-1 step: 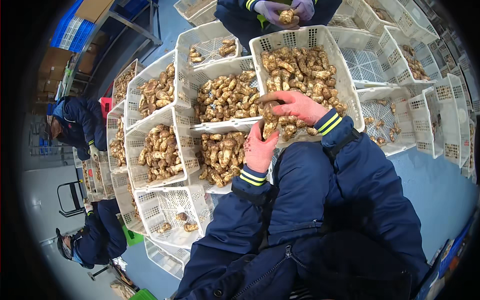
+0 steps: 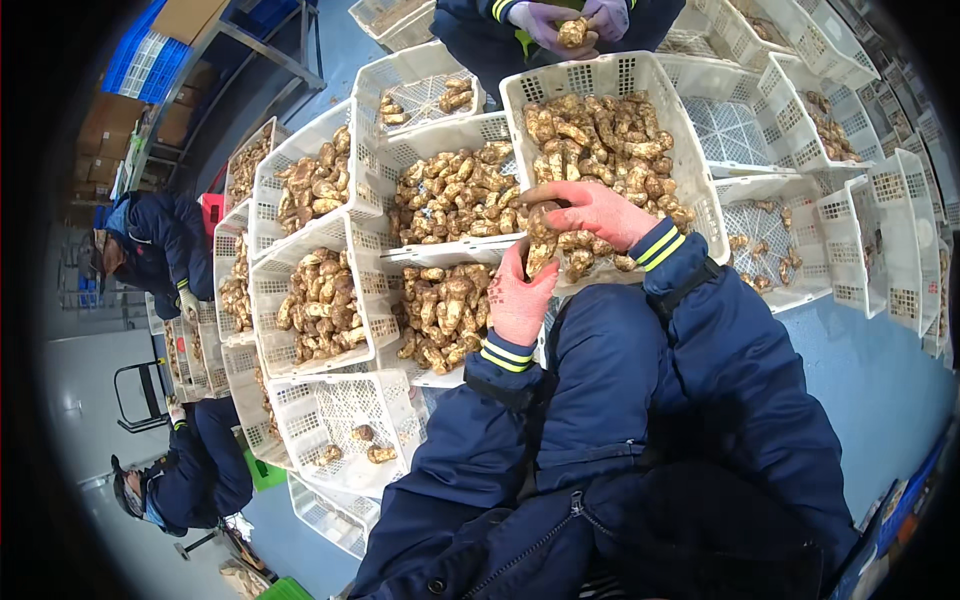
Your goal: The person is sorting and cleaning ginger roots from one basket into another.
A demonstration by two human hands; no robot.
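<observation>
Fingers (image 2: 570, 192) of the person's coral-pink gloved right hand (image 2: 612, 215) curl over the top of a knobbly brown-and-cream mushroom (image 2: 541, 238), while those of the coral-pink gloved left hand (image 2: 516, 305) press its lower left side, so both are grasping it. It sits above the near left corner of a white rectangular plastic crate (image 2: 688, 150) heaped with similar mushrooms (image 2: 600, 140). Watching closely, I can make out no real change since a moment earlier: grip, mushroom and sleeves are where they were. Further left, a white lattice-sided crate (image 2: 340, 400) carries just three mushrooms. Beyond the heaped crate, a co-worker's lilac-gloved hands (image 2: 540, 22) hold one small, rounded, pale-brown mushroom (image 2: 573, 33), also just as before. Farther off, two people in dark blue jackets (image 2: 165, 245) lean near more crates, and a bright blue plastic crate (image 2: 145, 60) stands by a grey metal rack (image 2: 258, 45).
</observation>
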